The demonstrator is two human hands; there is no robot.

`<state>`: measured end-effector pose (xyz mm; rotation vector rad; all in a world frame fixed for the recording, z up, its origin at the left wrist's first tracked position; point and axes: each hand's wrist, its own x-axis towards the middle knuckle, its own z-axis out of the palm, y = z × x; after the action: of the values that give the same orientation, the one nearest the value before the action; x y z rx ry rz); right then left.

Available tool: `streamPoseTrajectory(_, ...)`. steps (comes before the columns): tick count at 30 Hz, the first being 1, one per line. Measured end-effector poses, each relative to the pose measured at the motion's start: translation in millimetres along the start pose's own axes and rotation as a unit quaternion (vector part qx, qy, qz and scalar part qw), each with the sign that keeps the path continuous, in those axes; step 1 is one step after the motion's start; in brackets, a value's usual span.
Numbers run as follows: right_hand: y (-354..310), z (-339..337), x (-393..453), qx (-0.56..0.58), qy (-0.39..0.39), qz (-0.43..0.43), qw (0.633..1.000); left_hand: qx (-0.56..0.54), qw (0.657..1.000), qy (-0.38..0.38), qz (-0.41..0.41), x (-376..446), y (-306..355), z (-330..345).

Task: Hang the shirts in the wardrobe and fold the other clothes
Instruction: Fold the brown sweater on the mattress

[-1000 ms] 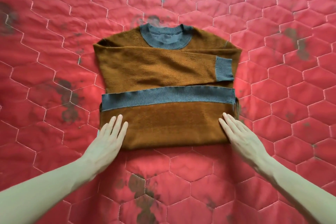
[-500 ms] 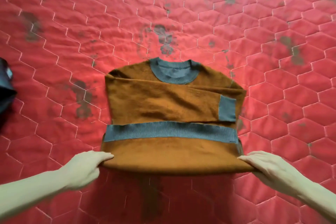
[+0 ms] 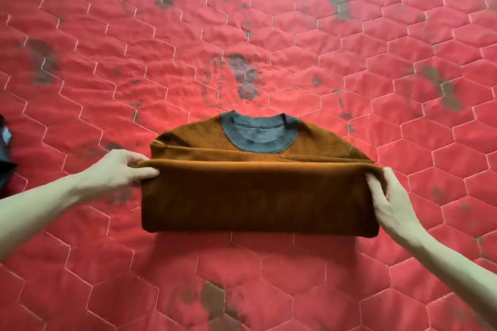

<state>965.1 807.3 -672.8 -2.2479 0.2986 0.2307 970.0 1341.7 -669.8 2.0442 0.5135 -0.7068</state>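
Observation:
A brown sweater (image 3: 255,196) with a grey ribbed collar lies partly folded on the red quilt, in the middle of the view. Its lower part is doubled up over the chest, so the grey hem band and the cuff are hidden. My left hand (image 3: 121,169) pinches the left end of the raised fold between thumb and fingers. My right hand (image 3: 390,196) grips the right end of the same fold. The collar (image 3: 259,133) still shows above the fold.
The red quilt (image 3: 242,21) with hexagon stitching and dark grey stains fills the view. A dark garment (image 3: 5,153) pokes in at the left edge, well apart from the sweater.
Both hands went from lying flat on the sweater's bottom to gripping its corners. They lifted the folded lower part and carried it up over the grey hem band and sleeve.

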Motion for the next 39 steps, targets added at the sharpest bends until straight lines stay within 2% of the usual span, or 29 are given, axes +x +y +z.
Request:
streamPoseTrajectory(2, -7, 13, 14, 0.001, 0.045, 0.03, 0.999, -0.027, 0.999, 0.03, 0.006, 10, 10, -2)
streamPoseTrajectory(4, -13, 25, 28, 0.011, 0.09, 0.047, 0.995, -0.026, 0.994, 0.095, 0.044, 22, 22, 3)
streamPoseTrajectory(7, -14, 38, 49, -0.002, 0.149, 0.044, 0.988, 0.055, 0.973, 0.197, 0.105, 33, 34, 25)
streamPoseTrajectory(10, -10, 47, 74, -0.046, 0.188, 0.051, 0.98, 0.081, 0.952, 0.268, 0.124, 47, 40, 42)
streamPoseTrajectory(19, 1, 71, 131, -0.133, 0.209, 0.085, 0.965, 0.102, 0.934, 0.322, 0.12, 104, 31, 48)
streamPoseTrajectory(26, 1, 86, 149, -0.17, 0.218, 0.145, 0.95, 0.131, 0.939, 0.314, 0.041, 140, 20, 49)
streamPoseTrajectory(28, 1, 91, 149, -0.161, 0.23, 0.15, 0.948, 0.113, 0.936, 0.333, 0.002, 148, 21, 50)
streamPoseTrajectory(30, 2, 94, 150, -0.136, 0.255, 0.129, 0.949, 0.102, 0.908, 0.407, -0.022, 146, 27, 53)
streamPoseTrajectory(32, -3, 100, 150, -0.111, 0.305, 0.083, 0.942, 0.136, 0.869, 0.476, 0.007, 136, 37, 61)
streamPoseTrajectory(33, -9, 106, 147, -0.109, 0.324, 0.049, 0.938, 0.16, 0.864, 0.474, 0.06, 128, 43, 68)
streamPoseTrajectory(35, -29, 123, 137, -0.115, 0.292, -0.071, 0.947, 0.234, 0.864, 0.392, 0.215, 110, 51, 96)
streamPoseTrajectory(37, -53, 149, 118, -0.123, 0.175, -0.221, 0.952, 0.295, 0.855, 0.258, 0.339, 92, 53, 134)
streamPoseTrajectory(39, -66, 177, 99, -0.172, 0.034, -0.33, 0.928, 0.374, 0.832, 0.146, 0.384, 82, 49, 170)
